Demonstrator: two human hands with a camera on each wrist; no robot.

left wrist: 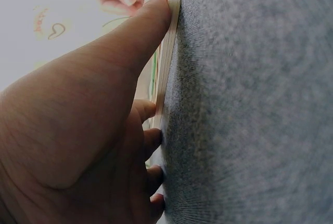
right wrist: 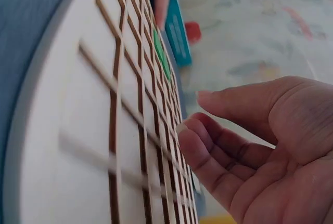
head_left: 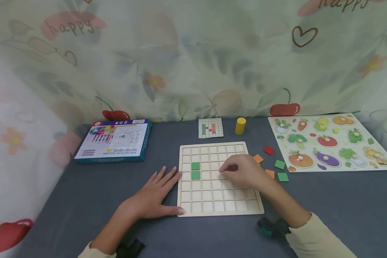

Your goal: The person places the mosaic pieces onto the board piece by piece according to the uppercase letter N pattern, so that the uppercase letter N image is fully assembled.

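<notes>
A wooden grid board (head_left: 213, 206) lies flat on the dark tabletop. Two green square tiles (head_left: 195, 166) fill neighbouring cells, one above the other, in its left part. My left hand (head_left: 154, 199) rests at the board's left side, fingers spread and straight; its thumb touches the lower left corner, and the left wrist view shows the thumb against the board's edge (left wrist: 167, 57). Over the right half of the board hovers my right hand (head_left: 243, 171), fingers bent. In the right wrist view, a gap shows between its thumb (right wrist: 229, 102) and fingertips, with nothing visible in it.
Loose orange tiles (head_left: 258, 158), green tiles (head_left: 282, 177) and a red tile (head_left: 269, 150) lie right of the board. Behind it are a pattern card (head_left: 210, 128) and a yellow cylinder (head_left: 240, 126). A boxed set (head_left: 113, 141) lies left, a vegetable puzzle board (head_left: 333, 143) right.
</notes>
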